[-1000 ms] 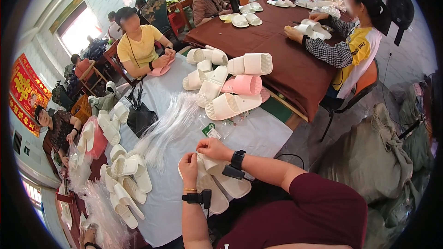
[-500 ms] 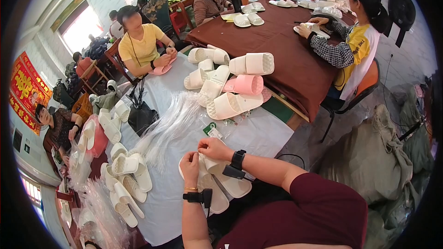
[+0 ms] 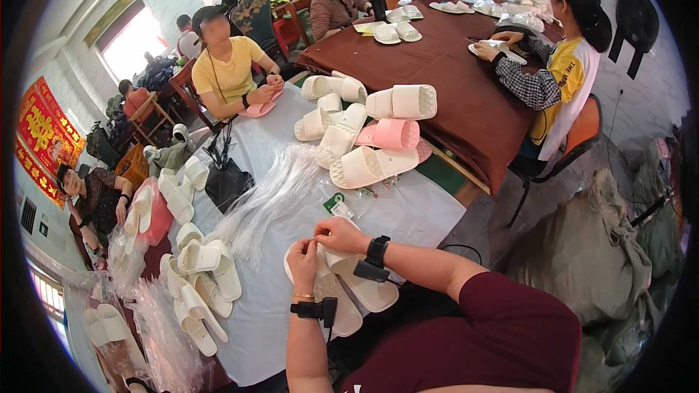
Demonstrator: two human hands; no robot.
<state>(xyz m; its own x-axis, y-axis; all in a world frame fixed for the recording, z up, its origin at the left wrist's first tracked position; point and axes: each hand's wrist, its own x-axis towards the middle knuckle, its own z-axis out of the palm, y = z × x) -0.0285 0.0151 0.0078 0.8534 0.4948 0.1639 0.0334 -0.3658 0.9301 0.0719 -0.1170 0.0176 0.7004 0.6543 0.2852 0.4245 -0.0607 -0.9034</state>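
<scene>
A pair of white slippers (image 3: pixel 342 309) lies in front of me at the table's near edge, toes away from me. Over their straps, my left hand (image 3: pixel 302 260) and my right hand (image 3: pixel 341 236) meet, the fingertips of each pinched together. Whatever sits between the fingers is too small to make out. Just beyond my hands lies a green and white tag (image 3: pixel 339 206). Left of it, a fanned bundle of thin clear plastic strands (image 3: pixel 266 200) spreads across the pale cloth.
White slippers and a pink one (image 3: pixel 388 134) are heaped ahead; more white slippers (image 3: pixel 207 262) and clear plastic bags (image 3: pixel 167 331) lie to the left. A black bag (image 3: pixel 228 188) stands beyond. Co-workers sit around the brown-covered table (image 3: pixel 429 65). Grey-green sacks (image 3: pixel 582 247) stand at right.
My hands stay pinched together over the slippers with barely any movement. At the lower left, white slippers by a co-worker's hand have come further into view. The whole view has shifted slightly.
</scene>
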